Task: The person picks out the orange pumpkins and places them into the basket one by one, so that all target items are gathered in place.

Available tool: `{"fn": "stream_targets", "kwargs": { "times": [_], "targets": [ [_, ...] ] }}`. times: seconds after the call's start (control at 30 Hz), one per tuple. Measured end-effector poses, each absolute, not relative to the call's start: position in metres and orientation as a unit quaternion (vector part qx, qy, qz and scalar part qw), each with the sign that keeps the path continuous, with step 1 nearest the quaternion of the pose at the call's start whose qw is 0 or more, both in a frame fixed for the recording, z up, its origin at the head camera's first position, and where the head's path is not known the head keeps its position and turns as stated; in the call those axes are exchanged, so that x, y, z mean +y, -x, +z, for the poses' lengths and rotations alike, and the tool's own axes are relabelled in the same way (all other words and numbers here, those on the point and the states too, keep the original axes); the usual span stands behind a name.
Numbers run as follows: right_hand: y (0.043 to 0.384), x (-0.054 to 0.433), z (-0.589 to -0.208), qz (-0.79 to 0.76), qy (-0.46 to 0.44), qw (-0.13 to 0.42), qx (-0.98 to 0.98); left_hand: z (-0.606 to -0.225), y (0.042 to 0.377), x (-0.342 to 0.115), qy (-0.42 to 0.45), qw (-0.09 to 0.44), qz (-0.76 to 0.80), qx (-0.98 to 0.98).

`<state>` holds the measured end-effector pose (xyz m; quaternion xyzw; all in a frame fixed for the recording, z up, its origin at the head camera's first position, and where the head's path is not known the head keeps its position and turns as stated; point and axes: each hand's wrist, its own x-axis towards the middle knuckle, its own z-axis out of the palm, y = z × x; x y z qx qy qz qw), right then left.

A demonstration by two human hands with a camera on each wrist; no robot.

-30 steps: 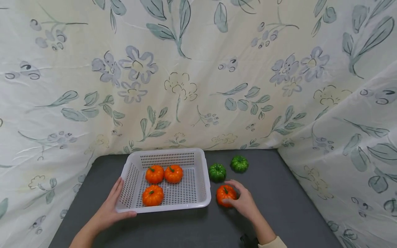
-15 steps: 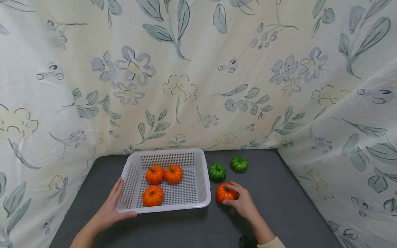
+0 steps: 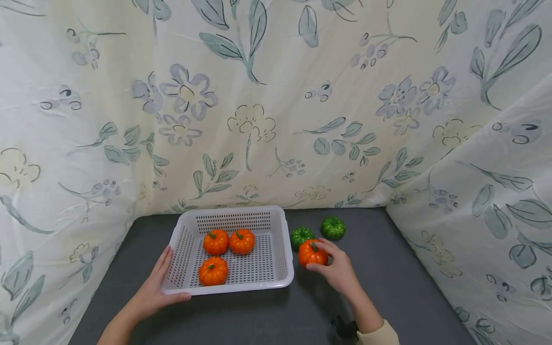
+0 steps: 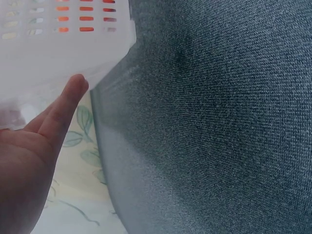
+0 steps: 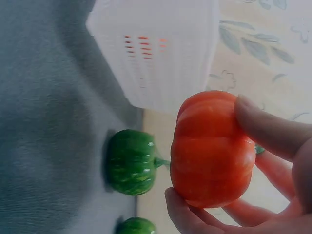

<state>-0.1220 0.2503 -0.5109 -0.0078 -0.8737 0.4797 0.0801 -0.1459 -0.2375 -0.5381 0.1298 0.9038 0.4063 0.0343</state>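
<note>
A small red-orange pumpkin (image 5: 212, 151) with a green stem is held off the table between the thumb and fingers of my right hand (image 3: 339, 271). It is just right of a white slotted plastic basket (image 3: 241, 287), and partly covers the nearer green pumpkin (image 3: 300, 235) in the head view. My left hand (image 3: 151, 292) rests at the basket's front left corner, fingers straight along the left wall and thumb along the front rim. Inside the basket sit an orange pumpkin (image 3: 216, 242) at the back left, another orange pumpkin (image 3: 242, 241) beside it, and a third orange pumpkin (image 3: 213, 271) in front.
Another green pumpkin (image 3: 333, 228) stands near the back edge of the dark cloth-covered table (image 3: 409, 287). A flower-printed curtain (image 3: 276, 143) hangs behind the table and along its sides. A dark object (image 3: 343, 328) is by my right wrist.
My right hand has closed its grip on the red-orange pumpkin and raised it off the table, slightly toward the back. The left hand and the basket have stayed in place.
</note>
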Motion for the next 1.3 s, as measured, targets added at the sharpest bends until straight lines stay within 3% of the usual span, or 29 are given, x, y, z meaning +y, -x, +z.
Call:
{"fn": "stream_targets", "kwargs": {
  "times": [0.73,1.3],
  "targets": [
    [0.128,0.203,-0.472,0.513,-0.042,0.084,-0.853,-0.538,0.149,-0.239,-0.132,0.037,0.398,0.907],
    [0.149,0.156,-0.476,0.523,-0.135,0.037,-0.841,-0.538,0.145,-0.236,-0.133,0.020,0.395,0.909]
  ]
}}
